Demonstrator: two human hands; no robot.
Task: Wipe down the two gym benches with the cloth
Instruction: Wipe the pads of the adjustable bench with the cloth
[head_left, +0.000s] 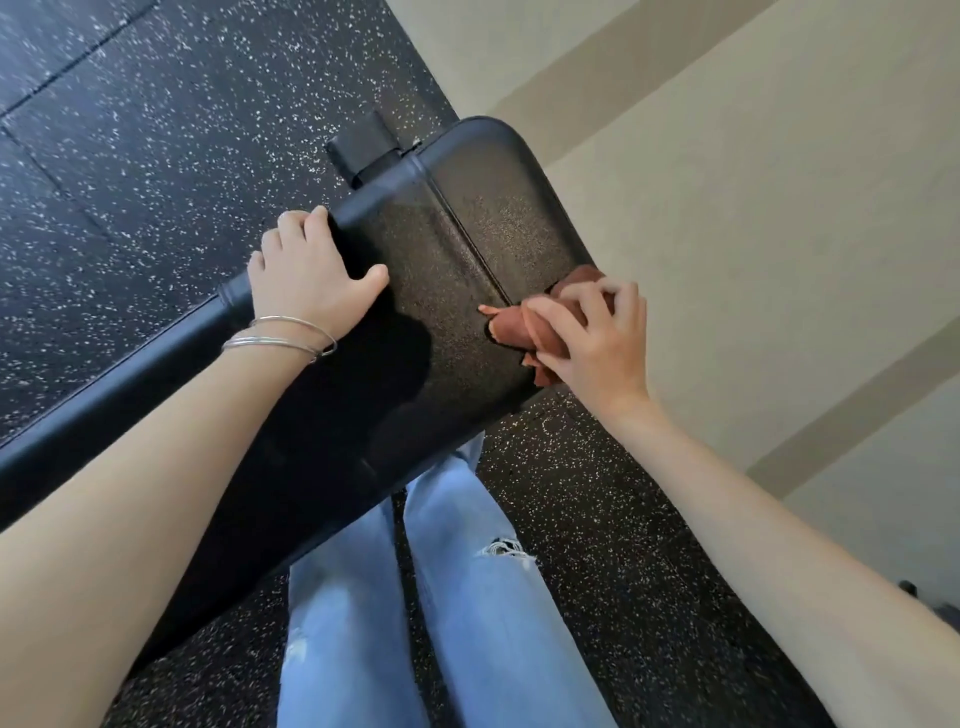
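Note:
A black padded gym bench (415, 291) runs diagonally from lower left to upper right, with a seam across its pad. My left hand (306, 275) rests flat over the bench's far edge, fingers curled round the side, bangles on the wrist. My right hand (592, 343) grips a crumpled rust-brown cloth (514, 327) and presses it on the pad's near edge, just below the seam. Only one bench is in view.
Black speckled rubber flooring (156, 156) surrounds the bench. A beige wall (753, 208) rises on the right, close to the bench's end. My legs in light blue ripped jeans (467, 597) stand against the bench's near side. The bench's black frame foot (363, 145) sticks out at the top.

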